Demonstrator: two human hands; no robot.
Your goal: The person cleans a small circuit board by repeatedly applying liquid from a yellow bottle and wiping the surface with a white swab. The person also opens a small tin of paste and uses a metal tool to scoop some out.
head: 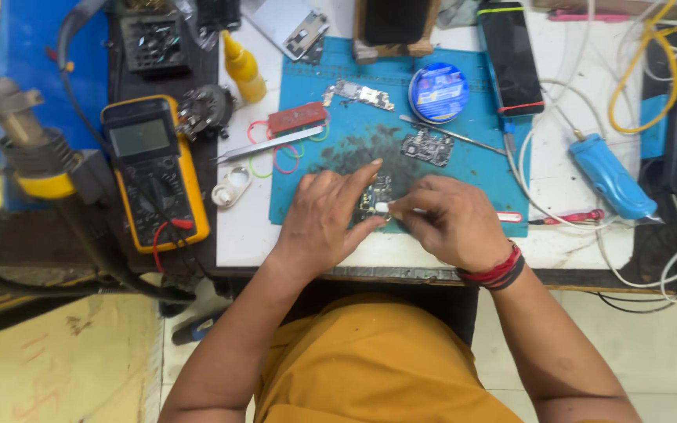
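tweezers (269,146), solder reel (439,92) flank circuit board (375,197).

A small dark circuit board (375,197) lies flat near the front edge of a blue work mat (479,168), mostly hidden between two hands. Its surface is crowded with tiny components. A small white piece (382,207) sits at the board's near edge, pinched at the fingertips. Finer detail cannot be made out.

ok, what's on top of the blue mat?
On the blue mat: circuit boards, a round tin, a red case, tweezers. Both hands cover most of another small board.
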